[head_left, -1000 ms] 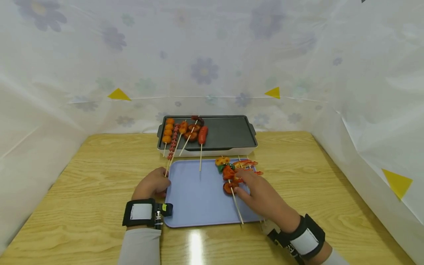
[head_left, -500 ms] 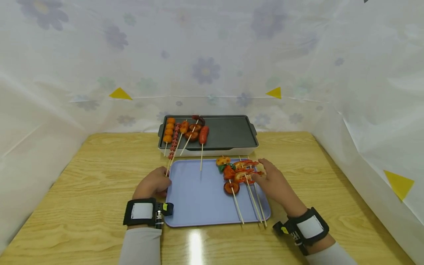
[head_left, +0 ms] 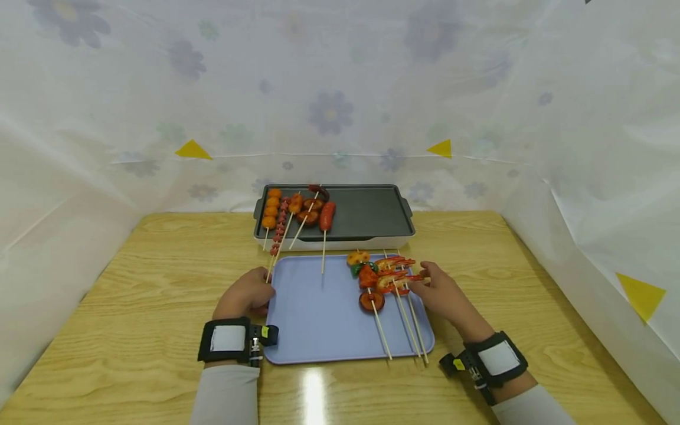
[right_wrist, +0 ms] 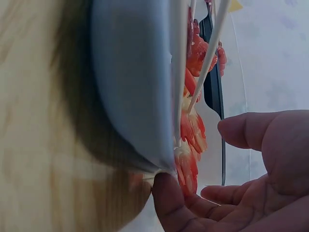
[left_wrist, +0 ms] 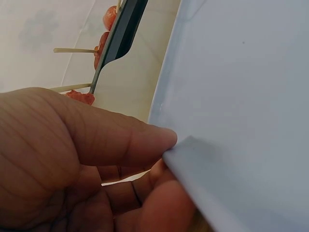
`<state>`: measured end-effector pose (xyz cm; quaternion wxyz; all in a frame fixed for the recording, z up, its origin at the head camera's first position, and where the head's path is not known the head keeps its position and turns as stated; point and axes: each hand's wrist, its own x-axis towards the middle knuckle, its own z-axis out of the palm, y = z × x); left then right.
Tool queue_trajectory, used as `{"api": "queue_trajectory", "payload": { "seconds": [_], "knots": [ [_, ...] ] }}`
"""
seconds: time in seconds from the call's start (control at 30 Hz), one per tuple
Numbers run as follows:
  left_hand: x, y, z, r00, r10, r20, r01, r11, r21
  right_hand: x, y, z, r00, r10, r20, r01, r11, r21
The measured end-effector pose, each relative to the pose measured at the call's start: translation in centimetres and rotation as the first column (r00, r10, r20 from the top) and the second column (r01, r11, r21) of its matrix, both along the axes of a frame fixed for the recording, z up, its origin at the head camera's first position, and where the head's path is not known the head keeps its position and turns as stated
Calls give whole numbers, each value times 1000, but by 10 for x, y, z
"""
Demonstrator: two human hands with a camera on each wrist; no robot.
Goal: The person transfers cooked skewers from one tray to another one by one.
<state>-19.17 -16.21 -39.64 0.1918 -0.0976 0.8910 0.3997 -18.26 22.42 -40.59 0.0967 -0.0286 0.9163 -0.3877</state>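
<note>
Left hand [head_left: 244, 295]: pinching the tray [head_left: 319, 321] at its left edge — thumb on top
Right hand [head_left: 442, 293]: spread, thumb apart, fingers at the tray's right edge
Tray: on the table [head_left: 133, 283], between the hands
Shrimp skewers [head_left: 390, 284]: on the tray's right side
Griddle [head_left: 366, 212]: just behind the tray

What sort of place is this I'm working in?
Probably a makeshift recording booth rather than a working kitchen: flower-print sheeting surrounds the wood-grain table at the back and sides, yellow triangles mark the sheeting, and each wrist wears a strapped-on device.
</note>
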Motion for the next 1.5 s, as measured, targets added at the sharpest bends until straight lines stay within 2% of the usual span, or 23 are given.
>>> {"api": "queue_trajectory", "payload": {
  "seconds": [0.5, 0.67, 0.93, 1.23, 1.5],
  "knots": [
    [0, 0, -1, 1000, -6, -4, 6, 1000, -8, -3, 3, -9, 999, -50, -2, 49, 995, 87],
    [0, 1, 0, 1000, 10, 9, -10, 1000, 2, -4, 6, -12, 997, -65, 36, 64, 997, 36],
    [1, 1, 0, 1000, 16, 13, -17, 1000, 17, -7, 8, -17, 998, -22, 50, 24, 999, -39],
    [2, 1, 0, 1000, -4, -30, 4, 1000, -1, -8, 7, -19, 999, -24, 42, 25, 1000, -19],
    [6, 2, -5, 993, -46, -104, 42, 998, -36, -7, 8, -18, 1000, -10, 17, 10, 1000, -16]
  ]
}}
